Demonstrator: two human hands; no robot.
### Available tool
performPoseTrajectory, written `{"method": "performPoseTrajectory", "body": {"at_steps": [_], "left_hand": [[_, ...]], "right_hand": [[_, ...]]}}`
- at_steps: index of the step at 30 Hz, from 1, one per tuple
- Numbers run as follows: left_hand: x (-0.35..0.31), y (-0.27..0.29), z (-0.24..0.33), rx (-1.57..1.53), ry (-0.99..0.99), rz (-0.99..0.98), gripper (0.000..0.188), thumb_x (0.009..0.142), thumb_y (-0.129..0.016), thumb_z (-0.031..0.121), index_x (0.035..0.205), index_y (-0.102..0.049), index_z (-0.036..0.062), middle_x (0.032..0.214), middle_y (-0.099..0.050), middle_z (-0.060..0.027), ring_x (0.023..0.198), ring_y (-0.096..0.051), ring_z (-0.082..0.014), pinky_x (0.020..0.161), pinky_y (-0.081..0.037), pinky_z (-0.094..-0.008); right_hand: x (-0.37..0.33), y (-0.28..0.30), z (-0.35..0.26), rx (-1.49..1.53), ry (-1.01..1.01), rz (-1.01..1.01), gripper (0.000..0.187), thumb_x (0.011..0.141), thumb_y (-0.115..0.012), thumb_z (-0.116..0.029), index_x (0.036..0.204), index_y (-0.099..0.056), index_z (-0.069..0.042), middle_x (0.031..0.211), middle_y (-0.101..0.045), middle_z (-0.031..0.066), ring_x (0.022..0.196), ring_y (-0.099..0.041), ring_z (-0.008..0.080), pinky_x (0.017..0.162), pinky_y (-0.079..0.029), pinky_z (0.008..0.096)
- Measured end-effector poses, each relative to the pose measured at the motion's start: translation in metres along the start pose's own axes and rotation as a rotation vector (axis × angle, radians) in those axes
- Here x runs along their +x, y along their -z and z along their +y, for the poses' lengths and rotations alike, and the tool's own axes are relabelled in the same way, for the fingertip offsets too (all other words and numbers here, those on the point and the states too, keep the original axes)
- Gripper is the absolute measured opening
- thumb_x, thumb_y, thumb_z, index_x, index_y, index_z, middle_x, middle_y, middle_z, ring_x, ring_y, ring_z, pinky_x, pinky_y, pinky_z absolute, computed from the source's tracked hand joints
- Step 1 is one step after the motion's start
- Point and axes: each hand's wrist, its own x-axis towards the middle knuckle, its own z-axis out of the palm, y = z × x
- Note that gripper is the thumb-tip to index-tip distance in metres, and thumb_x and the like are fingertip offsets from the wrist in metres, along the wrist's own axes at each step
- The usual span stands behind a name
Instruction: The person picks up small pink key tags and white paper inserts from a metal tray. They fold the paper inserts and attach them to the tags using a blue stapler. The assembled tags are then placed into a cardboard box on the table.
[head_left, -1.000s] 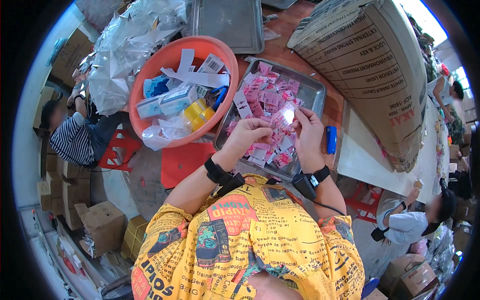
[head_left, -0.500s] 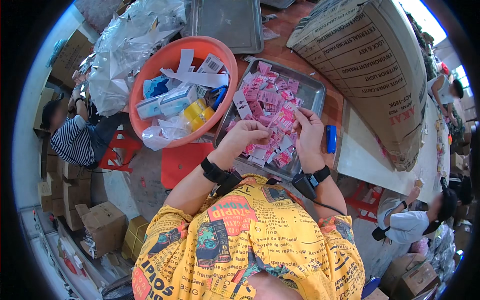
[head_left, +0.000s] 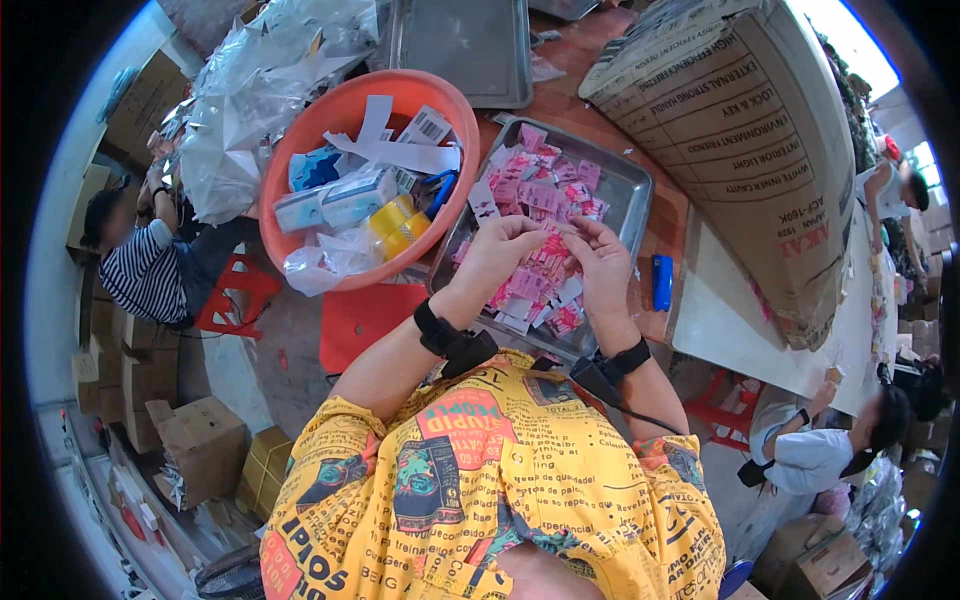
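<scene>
My two hands are close together over a metal tray [head_left: 637, 190] strewn with small pink-and-white printed cards [head_left: 540, 195]. Between my fingertips is a pink printed card [head_left: 553, 243]. My right hand [head_left: 604, 268] pinches it with thumb and forefinger at its right side. My left hand [head_left: 497, 258] has its fingers closed at the card's left edge; what exactly sits between those fingertips is too small to make out. A blue stapler-like tool [head_left: 662, 283] lies on the table just right of the tray.
An orange plastic basin [head_left: 463, 110] at left holds tape rolls, packets and paper strips. Clear plastic bags [head_left: 235, 120] are heaped beyond it. A large cardboard box [head_left: 740, 150] stands at right. Another metal tray [head_left: 460, 50] lies at the back. People sit at left [head_left: 150, 270] and right [head_left: 825, 450].
My left hand has moved right and up to meet the pink card. My right hand has shifted slightly down and left, its fingers now closer to the left ones.
</scene>
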Motion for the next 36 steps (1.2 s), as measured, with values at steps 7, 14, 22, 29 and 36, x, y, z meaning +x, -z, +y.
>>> {"method": "performPoseTrajectory", "body": {"at_steps": [7,14,22,29,36], "left_hand": [[-0.006,-0.012,0.011,-0.160,0.124,-0.020,0.016,0.086,-0.058,0.016,0.091,-0.058,0.0014,0.076,-0.060,-0.0012,0.067,-0.060,-0.0096,0.055,-0.048,-0.0211],[-0.003,0.003,-0.004,-0.152,0.154,-0.104,0.019,0.083,-0.061,0.012,0.092,-0.058,-0.0041,0.080,-0.063,-0.0087,0.068,-0.064,-0.0157,0.060,-0.052,-0.0241],[0.004,-0.005,-0.009,-0.176,0.166,-0.067,0.015,0.085,-0.058,0.014,0.091,-0.059,0.0006,0.080,-0.062,-0.0060,0.067,-0.063,-0.0141,0.058,-0.051,-0.0243],[0.010,-0.010,-0.014,-0.100,0.140,-0.073,0.013,0.087,-0.054,0.015,0.085,-0.055,0.0032,0.076,-0.059,-0.0033,0.067,-0.061,-0.0128,0.058,-0.052,-0.0265],[0.007,-0.023,-0.006,-0.243,0.169,-0.106,0.013,0.090,-0.047,0.015,0.086,-0.052,0.0039,0.075,-0.057,-0.0035,0.064,-0.059,-0.0128,0.054,-0.052,-0.0268]], "right_hand": [[-0.001,0.014,0.010,-0.043,-0.068,-0.012,0.012,0.083,-0.060,-0.009,0.091,-0.062,-0.001,0.071,-0.060,0.0016,0.050,-0.052,0.0053,0.044,-0.040,0.0194],[0.002,0.014,0.006,-0.037,-0.025,-0.046,0.016,0.082,-0.060,-0.005,0.097,-0.063,-0.001,0.073,-0.060,0.0005,0.056,-0.051,0.0039,0.048,-0.040,0.0181],[0.001,0.018,0.005,-0.416,0.311,-0.069,0.018,0.078,-0.059,0.002,0.095,-0.064,-0.001,0.082,-0.061,0.0046,0.068,-0.056,0.0106,0.059,-0.044,0.0217],[0.001,0.021,-0.009,-0.698,0.583,-0.161,0.021,0.077,-0.058,0.003,0.097,-0.062,-0.001,0.084,-0.060,0.0112,0.073,-0.059,0.0222,0.063,-0.046,0.0279],[0.006,0.037,-0.012,-0.974,0.776,-0.320,0.028,0.076,-0.060,-0.001,0.103,-0.060,-0.003,0.090,-0.059,0.0130,0.077,-0.058,0.0294,0.066,-0.049,0.0346]]}}
